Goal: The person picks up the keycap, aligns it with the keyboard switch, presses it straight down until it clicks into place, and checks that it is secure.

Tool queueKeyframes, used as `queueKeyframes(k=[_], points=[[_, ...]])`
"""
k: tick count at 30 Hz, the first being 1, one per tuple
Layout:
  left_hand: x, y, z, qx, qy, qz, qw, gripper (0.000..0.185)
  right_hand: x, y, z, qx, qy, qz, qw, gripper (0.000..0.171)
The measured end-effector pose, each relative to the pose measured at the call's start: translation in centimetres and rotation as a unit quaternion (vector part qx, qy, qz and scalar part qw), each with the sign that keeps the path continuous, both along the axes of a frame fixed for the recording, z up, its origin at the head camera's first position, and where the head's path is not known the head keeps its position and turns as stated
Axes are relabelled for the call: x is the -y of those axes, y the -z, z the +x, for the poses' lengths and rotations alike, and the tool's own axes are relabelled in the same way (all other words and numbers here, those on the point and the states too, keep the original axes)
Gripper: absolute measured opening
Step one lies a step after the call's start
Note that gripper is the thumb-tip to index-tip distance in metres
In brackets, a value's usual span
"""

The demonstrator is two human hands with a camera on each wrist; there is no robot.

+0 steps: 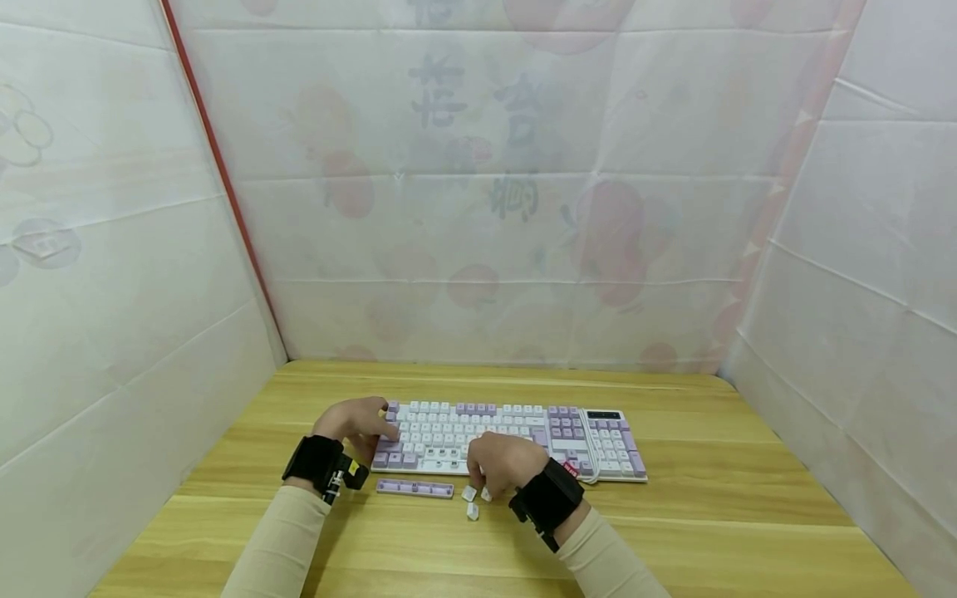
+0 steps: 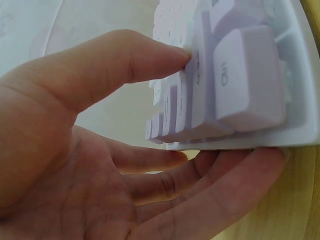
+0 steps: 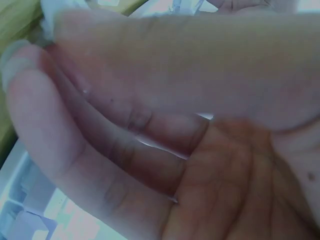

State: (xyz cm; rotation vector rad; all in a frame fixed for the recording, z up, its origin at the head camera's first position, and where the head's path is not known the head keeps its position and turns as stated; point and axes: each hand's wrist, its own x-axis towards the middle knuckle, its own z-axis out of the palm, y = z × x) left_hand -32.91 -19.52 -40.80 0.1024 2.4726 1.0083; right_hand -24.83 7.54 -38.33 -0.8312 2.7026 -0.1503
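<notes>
In the head view a white and lilac keyboard [image 1: 471,435] lies on the table, with several bare key switches along its lower rows. My left hand [image 1: 357,422] grips its left end. The left wrist view shows the thumb [image 2: 150,57] on the lilac keys and the other fingers along the lower edge. Just in front of the keyboard, my right hand [image 1: 508,459] pinches a white keycap [image 1: 487,494] at the tabletop with thumb and fingertips. Beside it lie two more loose keycaps, one nearer the keyboard [image 1: 468,493] and another closer to me [image 1: 473,512].
A long lilac spacebar keycap [image 1: 414,488], ribbed underside up, lies in front of the keyboard's left half. The white cable [image 1: 591,448] is bundled over the keyboard's right part, by a red tag [image 1: 571,469]. Pale printed sheets [image 1: 478,249] enclose the wooden table [image 1: 710,515].
</notes>
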Motion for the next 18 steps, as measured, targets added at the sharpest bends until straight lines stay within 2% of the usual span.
queueKeyframes(k=[6, 13, 18], points=[[0.01, 0.0, 0.04, 0.0, -0.001, 0.001, 1.0, 0.072, 0.14, 0.1, -0.01, -0.012, 0.005, 0.015, 1.0, 0.027], [-0.03, 0.01, 0.0, 0.0, -0.002, 0.0, 1.0, 0.072, 0.23, 0.17, 0.01, 0.004, 0.003, -0.002, 1.0, 0.039], [0.03, 0.06, -0.02, -0.003, -0.002, -0.001, 1.0, 0.072, 0.06, 0.09, -0.2, 0.028, 0.002, -0.023, 0.999, 0.031]])
